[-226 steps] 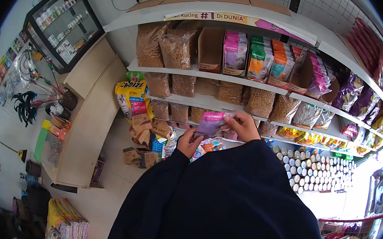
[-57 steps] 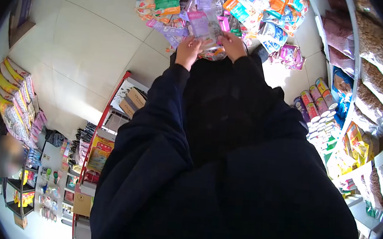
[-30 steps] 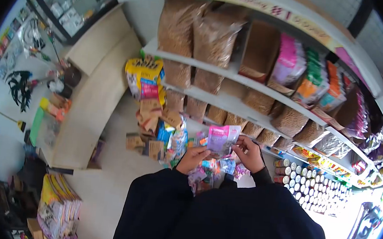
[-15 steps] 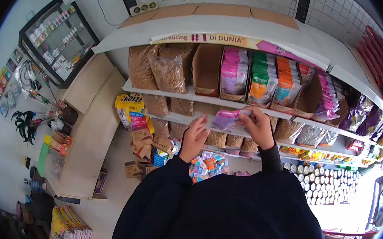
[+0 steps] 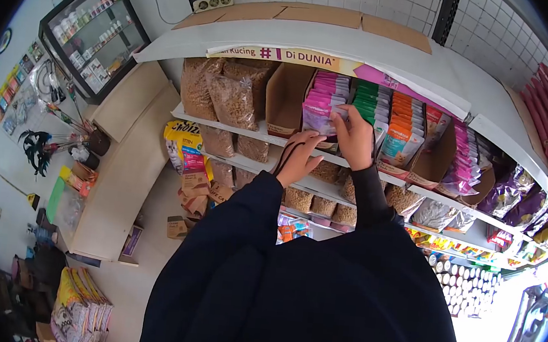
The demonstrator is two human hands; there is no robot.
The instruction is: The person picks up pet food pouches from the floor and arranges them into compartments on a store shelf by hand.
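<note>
A pink and purple pouch [image 5: 318,119] stands at the front of a cardboard box of similar pouches [image 5: 331,85] on the upper shelf. My right hand [image 5: 355,138] pinches the pouch at its upper right edge. At the box's lower front edge, my left hand [image 5: 300,155] has its fingers apart and holds nothing. Right of that box are green pouches [image 5: 372,101] and orange pouches [image 5: 403,127]. An open brown box [image 5: 285,100] with no pouches showing stands to the left.
Large bags of brown kibble [image 5: 231,99] fill the shelf's left end. A yellow bag [image 5: 186,144] and cardboard pieces [image 5: 195,193] are at the lower left. Colourful pouches [image 5: 292,228] lie on the floor below. A wooden counter [image 5: 120,177] stands left, and stacked cans [image 5: 463,282] lower right.
Both hands have moved up to the upper shelf. The pouch in my right hand has gone from in front of the lower shelf to the front of the pink pouch box.
</note>
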